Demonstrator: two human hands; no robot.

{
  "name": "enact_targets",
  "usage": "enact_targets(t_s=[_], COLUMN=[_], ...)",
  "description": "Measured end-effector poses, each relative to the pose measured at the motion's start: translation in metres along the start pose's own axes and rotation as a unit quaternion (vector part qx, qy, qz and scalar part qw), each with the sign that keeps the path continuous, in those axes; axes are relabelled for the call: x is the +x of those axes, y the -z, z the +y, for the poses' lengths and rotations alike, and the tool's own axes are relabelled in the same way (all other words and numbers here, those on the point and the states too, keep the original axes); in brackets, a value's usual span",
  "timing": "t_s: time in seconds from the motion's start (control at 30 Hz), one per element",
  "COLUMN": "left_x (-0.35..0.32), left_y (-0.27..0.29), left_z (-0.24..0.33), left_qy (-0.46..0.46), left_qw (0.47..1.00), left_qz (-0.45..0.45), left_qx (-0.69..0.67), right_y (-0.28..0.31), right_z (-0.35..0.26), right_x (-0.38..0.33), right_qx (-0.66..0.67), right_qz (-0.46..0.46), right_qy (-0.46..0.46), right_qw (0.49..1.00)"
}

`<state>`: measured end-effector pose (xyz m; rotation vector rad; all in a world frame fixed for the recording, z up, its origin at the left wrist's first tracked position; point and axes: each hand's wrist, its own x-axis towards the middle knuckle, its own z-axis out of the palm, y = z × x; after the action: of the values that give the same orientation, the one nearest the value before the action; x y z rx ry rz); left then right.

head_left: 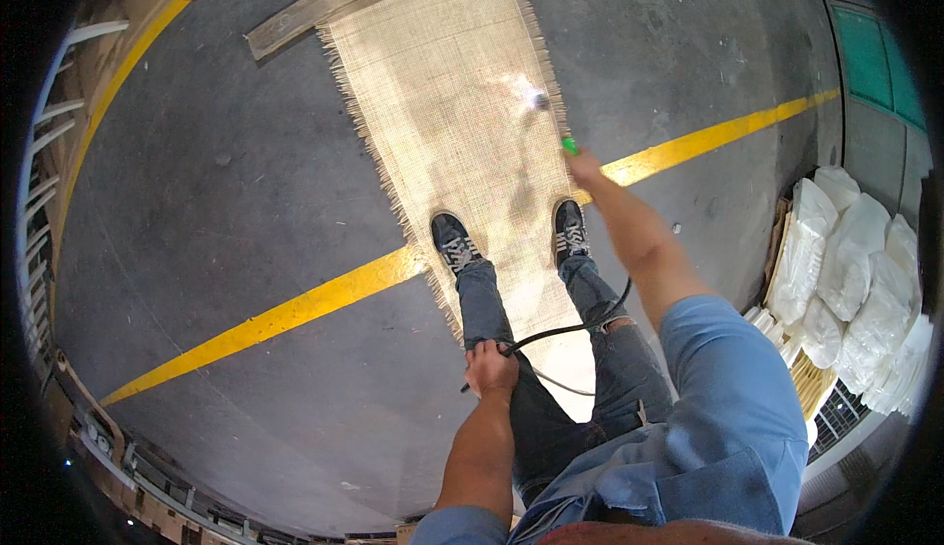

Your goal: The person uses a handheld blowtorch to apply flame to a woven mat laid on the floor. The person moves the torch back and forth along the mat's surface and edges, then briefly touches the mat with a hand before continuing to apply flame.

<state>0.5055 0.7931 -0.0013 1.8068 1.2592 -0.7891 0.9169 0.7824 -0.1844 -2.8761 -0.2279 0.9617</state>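
Note:
My right hand [584, 168] is closed around the handle of a gas torch [570, 147], whose green part shows just beyond my fingers. A bright flame [521, 90] comes from the torch's dark nozzle, over the right side of a long strip of burlap [433, 73] with frayed edges. Near my left thigh, my left hand [492, 368] grips a black hose [556, 331]. This hose curves across my legs and goes out of sight by my right forearm. My shoes stand on the burlap.
A wooden plank [324, 24] lies across the far end of the burlap. Yellow lines [265, 325] cross the grey floor [246, 181]. Clear plastic bags [846, 260] are piled at the right; a rack with pale slats [59, 151] stands at the left.

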Motion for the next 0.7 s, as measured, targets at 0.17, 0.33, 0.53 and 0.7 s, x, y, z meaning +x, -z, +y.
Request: enact_targets(t_s=[0.17,0.33,0.53,0.7], left_x=[-0.006,-0.005,0.0,-0.005], left_y=[0.006,0.012,0.003,0.007], left_z=[-0.025,-0.019,-0.014,-0.021], left_qy=[0.036,0.047,0.017,0.042], left_qw=[0.998,0.998,0.999,0.998], left_qz=[0.019,0.014,0.001,0.003], left_qx=[0.037,0.026,0.037,0.036], right_y=[0.037,0.045,-0.022,-0.089], right_z=[0.035,0.027,-0.032,-0.123], right_x=[0.003,0.015,-0.01,-0.08], right_qx=[0.224,0.302,0.091,0.121], right_qz=[0.035,0.045,-0.062,-0.223], right_qy=[-0.154,-0.186,-0.005,0.01], right_qw=[0.962,0.934,0.994,0.967])
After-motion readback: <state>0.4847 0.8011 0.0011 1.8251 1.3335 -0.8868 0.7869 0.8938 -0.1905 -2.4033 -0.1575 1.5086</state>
